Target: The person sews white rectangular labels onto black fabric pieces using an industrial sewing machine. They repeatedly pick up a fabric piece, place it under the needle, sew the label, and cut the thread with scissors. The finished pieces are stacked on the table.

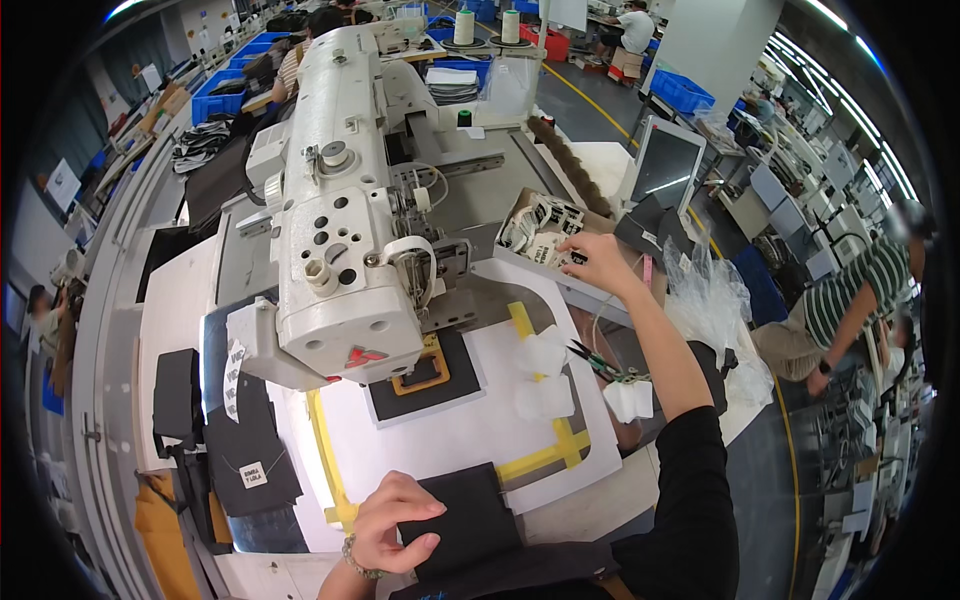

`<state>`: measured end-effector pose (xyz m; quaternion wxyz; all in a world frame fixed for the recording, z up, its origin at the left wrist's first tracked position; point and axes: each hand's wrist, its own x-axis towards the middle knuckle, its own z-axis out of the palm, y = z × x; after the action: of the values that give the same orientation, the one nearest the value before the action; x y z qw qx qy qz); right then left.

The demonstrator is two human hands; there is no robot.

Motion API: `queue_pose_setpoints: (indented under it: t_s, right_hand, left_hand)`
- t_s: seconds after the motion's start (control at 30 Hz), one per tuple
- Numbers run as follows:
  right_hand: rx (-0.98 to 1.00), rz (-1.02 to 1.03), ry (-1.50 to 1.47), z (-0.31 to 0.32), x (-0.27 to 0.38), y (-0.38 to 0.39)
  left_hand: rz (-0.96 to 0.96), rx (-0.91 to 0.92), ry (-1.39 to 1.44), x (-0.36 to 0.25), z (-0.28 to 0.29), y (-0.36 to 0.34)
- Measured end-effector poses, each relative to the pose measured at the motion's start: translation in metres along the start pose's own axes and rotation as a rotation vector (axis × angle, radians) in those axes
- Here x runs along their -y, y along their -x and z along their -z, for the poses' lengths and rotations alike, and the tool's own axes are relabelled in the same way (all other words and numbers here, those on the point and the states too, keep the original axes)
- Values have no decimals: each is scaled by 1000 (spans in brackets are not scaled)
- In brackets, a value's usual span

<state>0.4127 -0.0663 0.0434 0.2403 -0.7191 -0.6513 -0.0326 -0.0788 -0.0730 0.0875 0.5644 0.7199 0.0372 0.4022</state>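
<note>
My right hand reaches into an open box of small white and black labels. Its thumb and fingers close around a dark-and-white label at the box's right side. Low in the view, my left hand is held with thumb and fingers apart and nothing between them. It is at the left edge of a black fabric piece by my body. Beyond it stands a large white sewing machine. Under its head, a yellow-edged frame rests on a black panel over white sheeting.
Green-handled snippers lie beside white paper scraps. Crumpled clear plastic and a tilted screen stand to the right. Black fabric pieces lie at left. A person in a striped shirt is at far right.
</note>
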Motion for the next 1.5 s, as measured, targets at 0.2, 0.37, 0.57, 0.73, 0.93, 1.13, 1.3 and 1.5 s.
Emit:
queue_pose_setpoints:
  t_s: [0.2,0.37,0.57,0.73,0.93,1.13,1.3,1.5]
  right_hand:
    - [-56,-189,-320,10,3,-6]
    - [-183,-254,-753,23,33,-8]
    - [718,-247,-1280,-34,186,30]
    - [1052,-399,-1734,-68,226,59]
    - [770,-317,-1281,-53,227,49]
    - [552,-241,-999,-64,230,41]
    - [88,251,-550,-102,214,35]
    - [7,524,-198,-120,206,34]
  left_hand:
    - [55,7,-74,1,6,2]
    - [-26,68,-603,16,20,-9]
    - [-303,80,-870,54,11,-35]
    - [-336,123,-787,66,12,-37]
    - [-4,-1,-750,85,23,-27]
    - [99,-132,-602,111,29,-38]
    - [-139,48,-994,140,41,-38]
    - [-260,145,-1266,137,42,-36]
